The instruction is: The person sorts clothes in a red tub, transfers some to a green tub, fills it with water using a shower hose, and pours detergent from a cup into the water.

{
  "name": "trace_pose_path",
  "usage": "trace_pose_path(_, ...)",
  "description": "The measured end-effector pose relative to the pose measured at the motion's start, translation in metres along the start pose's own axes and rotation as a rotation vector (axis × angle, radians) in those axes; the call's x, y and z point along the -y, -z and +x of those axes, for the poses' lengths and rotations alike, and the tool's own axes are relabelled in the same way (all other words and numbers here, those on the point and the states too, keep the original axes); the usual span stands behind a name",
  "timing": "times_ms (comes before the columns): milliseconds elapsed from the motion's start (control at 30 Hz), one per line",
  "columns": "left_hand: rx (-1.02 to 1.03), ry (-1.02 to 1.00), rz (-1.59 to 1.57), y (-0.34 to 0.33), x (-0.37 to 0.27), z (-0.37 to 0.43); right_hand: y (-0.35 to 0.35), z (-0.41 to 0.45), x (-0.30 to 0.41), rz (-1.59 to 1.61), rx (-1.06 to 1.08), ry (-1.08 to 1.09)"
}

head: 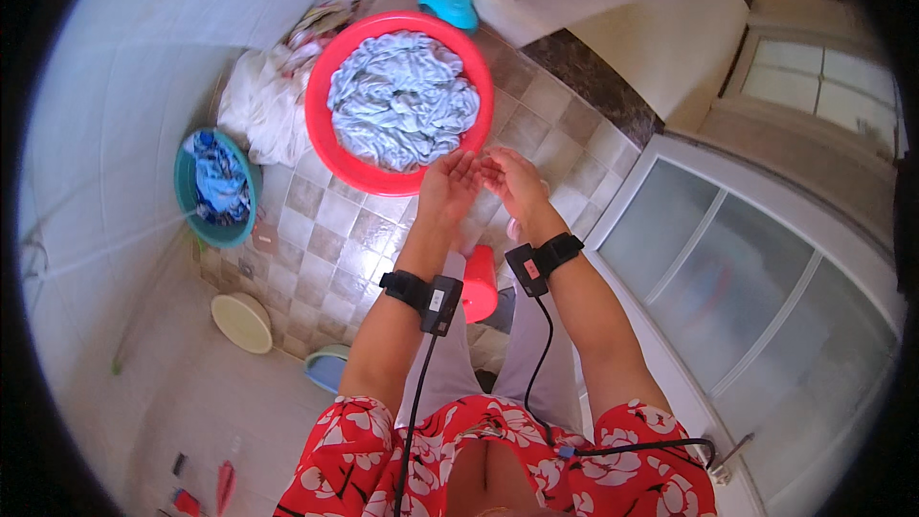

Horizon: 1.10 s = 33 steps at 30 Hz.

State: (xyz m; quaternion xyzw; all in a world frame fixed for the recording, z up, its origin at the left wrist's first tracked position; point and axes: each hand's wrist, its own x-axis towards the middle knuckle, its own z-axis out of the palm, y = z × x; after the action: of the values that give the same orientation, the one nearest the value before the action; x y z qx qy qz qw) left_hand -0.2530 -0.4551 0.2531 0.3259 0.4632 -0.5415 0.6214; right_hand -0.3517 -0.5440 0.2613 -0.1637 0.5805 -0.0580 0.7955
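Note:
Both my hands are raised in front of me, close together at the fingertips. My left hand [451, 187] has its palm turned up, fingers loosely bent, and nothing in it. Beside it, my right hand [513, 179] is cupped and likewise holds nothing. In the picture they overlap the near right rim of a large red plastic basin [323, 147]; whether they touch it I cannot tell. A wet-looking heap of pale blue-white cloth [402, 100] fills the basin. Each wrist wears a black strap with a small cabled box.
A teal basin [253, 208] with blue clothes [219, 179] stands left, near a white cloth pile [262, 108]. Below are a cream basin [242, 323] and a pale green one [327, 366]. A red stool [481, 283] is between my legs. A glazed door [718, 258] is at right.

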Motion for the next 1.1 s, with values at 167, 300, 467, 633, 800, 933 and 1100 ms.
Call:
trace_pose_path(167, -0.007, 0.042, 0.137, -0.021, 0.058, 0.035, 0.068, 0.005, 0.01, 0.168, -0.088, 0.053)
trace_pose_path(300, -0.044, 0.048, 0.279, -0.044, 0.106, 0.052, 0.117, 0.005, 0.023, 0.278, -0.148, 0.076)
trace_pose_path(467, -0.033, 0.147, 0.376, -0.09, 0.168, 0.08, 0.177, 0.002, 0.065, 0.401, -0.223, 0.127)
trace_pose_path(633, -0.002, 0.161, 0.46, -0.155, 0.242, 0.095, 0.241, -0.006, 0.126, 0.474, -0.246, 0.199)
trace_pose_path(800, 0.084, 0.173, 0.49, -0.23, 0.301, 0.122, 0.288, -0.01, 0.211, 0.426, -0.308, 0.308)
trace_pose_path(933, 0.148, 0.185, 0.49, -0.289, 0.331, 0.143, 0.314, 0.0, 0.274, 0.42, -0.328, 0.369)
trace_pose_path(1100, 0.163, 0.203, 0.477, -0.333, 0.335, 0.177, 0.318, 0.027, 0.322, 0.419, -0.297, 0.351)
